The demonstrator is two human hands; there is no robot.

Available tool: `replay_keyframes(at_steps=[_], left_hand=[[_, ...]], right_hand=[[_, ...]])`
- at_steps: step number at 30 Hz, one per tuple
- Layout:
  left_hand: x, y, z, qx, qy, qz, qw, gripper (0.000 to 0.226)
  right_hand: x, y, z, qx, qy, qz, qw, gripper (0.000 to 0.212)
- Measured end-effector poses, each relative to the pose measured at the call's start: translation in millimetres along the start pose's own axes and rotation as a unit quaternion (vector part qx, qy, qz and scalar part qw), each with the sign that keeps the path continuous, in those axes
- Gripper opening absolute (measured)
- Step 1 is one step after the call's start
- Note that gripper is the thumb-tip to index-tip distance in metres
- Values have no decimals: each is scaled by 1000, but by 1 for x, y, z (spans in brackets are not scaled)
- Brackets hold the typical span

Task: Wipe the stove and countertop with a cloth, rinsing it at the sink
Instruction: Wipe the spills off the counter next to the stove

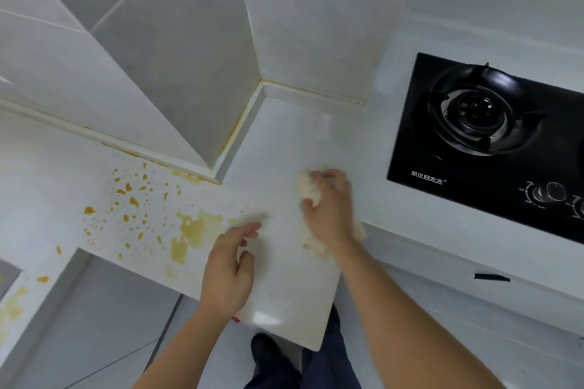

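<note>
My right hand [328,205] grips a cream cloth [308,188] and presses it on the white countertop [284,136], left of the black gas stove [486,142]. Part of the cloth shows below my wrist at the counter's edge. My left hand [229,268] rests on the countertop near its front edge, fingers loosely bent and holding nothing. Orange-yellow stains [189,230] and several splashes spread over the countertop to the left of my left hand. No sink is in view.
White tiled walls [164,50] meet at a corner behind the counter, with yellowed sealant along the joint. The stove has a burner [474,110] and knobs [550,193]. A cabinet front with a dark handle [491,277] lies below the stove.
</note>
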State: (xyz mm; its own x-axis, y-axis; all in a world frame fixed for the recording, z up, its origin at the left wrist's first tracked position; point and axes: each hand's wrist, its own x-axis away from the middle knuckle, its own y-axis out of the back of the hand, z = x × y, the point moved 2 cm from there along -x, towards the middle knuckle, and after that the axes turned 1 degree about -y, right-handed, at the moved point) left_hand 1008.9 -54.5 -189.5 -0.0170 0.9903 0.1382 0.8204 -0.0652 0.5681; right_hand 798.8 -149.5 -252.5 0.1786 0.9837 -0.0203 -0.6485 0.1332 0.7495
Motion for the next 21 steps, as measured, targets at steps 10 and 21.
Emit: replay_keyframes(at_steps=[10, 21], left_hand=[[-34, -26, -60, 36, 2, -118, 992, 54], [-17, -100, -54, -84, 1, -21, 996, 58]], right_hand=[[8, 23, 21, -248, -27, 72, 966, 51], [-21, 78, -83, 96, 67, 40, 992, 78]])
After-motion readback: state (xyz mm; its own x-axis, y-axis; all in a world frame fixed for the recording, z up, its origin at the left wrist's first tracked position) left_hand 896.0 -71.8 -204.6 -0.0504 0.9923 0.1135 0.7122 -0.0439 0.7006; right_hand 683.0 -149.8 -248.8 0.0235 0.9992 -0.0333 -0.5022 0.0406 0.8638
